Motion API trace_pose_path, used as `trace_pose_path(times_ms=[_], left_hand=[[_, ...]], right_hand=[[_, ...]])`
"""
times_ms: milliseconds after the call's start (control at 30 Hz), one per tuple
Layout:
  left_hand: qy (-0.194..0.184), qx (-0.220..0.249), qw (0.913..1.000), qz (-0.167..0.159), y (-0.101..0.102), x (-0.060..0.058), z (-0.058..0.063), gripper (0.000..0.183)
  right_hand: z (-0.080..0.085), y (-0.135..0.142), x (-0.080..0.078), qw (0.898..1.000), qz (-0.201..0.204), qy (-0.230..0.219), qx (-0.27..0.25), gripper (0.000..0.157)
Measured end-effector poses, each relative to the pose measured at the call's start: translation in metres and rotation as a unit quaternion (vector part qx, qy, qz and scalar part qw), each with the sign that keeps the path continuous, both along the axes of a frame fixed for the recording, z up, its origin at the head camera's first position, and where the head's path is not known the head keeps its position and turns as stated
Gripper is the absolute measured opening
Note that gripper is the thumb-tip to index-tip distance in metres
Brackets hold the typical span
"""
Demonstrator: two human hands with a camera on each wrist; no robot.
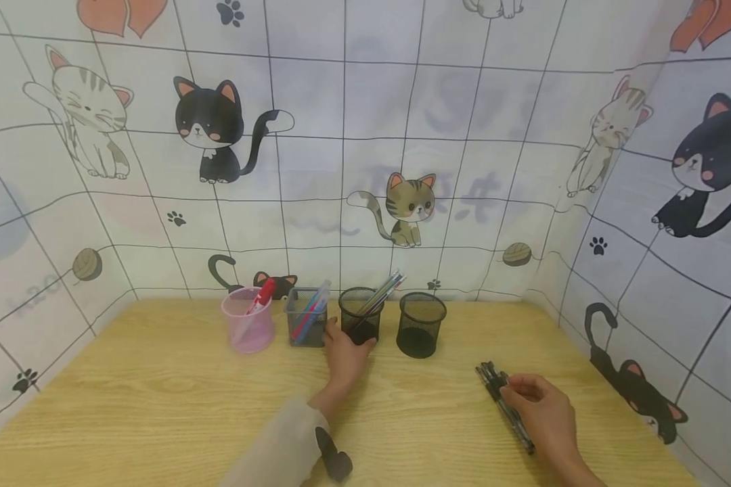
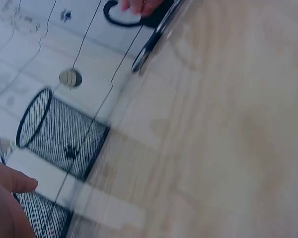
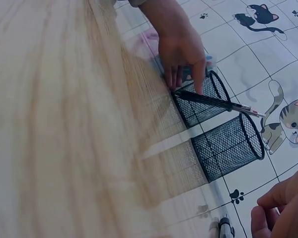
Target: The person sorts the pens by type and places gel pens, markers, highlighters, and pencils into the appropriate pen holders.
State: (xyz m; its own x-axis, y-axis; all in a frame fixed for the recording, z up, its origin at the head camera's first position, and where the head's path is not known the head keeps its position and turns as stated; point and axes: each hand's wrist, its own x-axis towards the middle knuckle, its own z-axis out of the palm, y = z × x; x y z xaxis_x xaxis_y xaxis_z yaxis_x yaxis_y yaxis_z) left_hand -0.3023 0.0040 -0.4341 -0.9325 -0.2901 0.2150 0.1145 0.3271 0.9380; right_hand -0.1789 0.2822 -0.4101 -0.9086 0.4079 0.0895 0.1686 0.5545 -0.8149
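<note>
In the head view my left hand [image 1: 348, 358] grips a round black mesh pen holder [image 1: 361, 330] low down, with fingers at its left and the thumb at its right front. Several slim pencils or refills [image 1: 380, 296] lean out of that holder to the right. My right hand [image 1: 545, 412] hovers beside a bundle of dark pens [image 1: 507, 409] lying on the table. Its fingers are loosely curled, and in the right wrist view no pen shows between the fingertips [image 3: 260, 202]; the pen ends [image 3: 222, 227] appear just apart from them.
A second round black mesh holder [image 1: 419, 331] stands to the right. Left of my left hand are a square grey mesh holder [image 1: 298, 338] with coloured pens and a pink cup [image 1: 244, 338] with a red marker [image 1: 262, 297]. Cat-print cloth [image 1: 317, 162] hangs behind the wooden table [image 1: 170, 406].
</note>
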Motion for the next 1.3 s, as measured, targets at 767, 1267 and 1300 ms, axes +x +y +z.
trace_pose_path(times_ms=[767, 1267, 1300], left_hand=[[0.001, 0.013, 0.987, -0.16, 0.065, 0.004, 0.001, 0.097], [0.001, 0.072, 0.9781, -0.195, 0.077, -0.024, -0.008, 0.098], [0.004, 0.071, 0.9779, -0.196, 0.077, -0.025, -0.008, 0.097]], right_hand=[[-0.004, 0.0, 0.001, 0.997, 0.036, 0.012, 0.07, 0.024], [-0.007, -0.001, -0.001, 0.996, 0.03, 0.013, 0.082, 0.02], [-0.007, -0.002, -0.001, 0.996, 0.029, 0.013, 0.082, 0.02]])
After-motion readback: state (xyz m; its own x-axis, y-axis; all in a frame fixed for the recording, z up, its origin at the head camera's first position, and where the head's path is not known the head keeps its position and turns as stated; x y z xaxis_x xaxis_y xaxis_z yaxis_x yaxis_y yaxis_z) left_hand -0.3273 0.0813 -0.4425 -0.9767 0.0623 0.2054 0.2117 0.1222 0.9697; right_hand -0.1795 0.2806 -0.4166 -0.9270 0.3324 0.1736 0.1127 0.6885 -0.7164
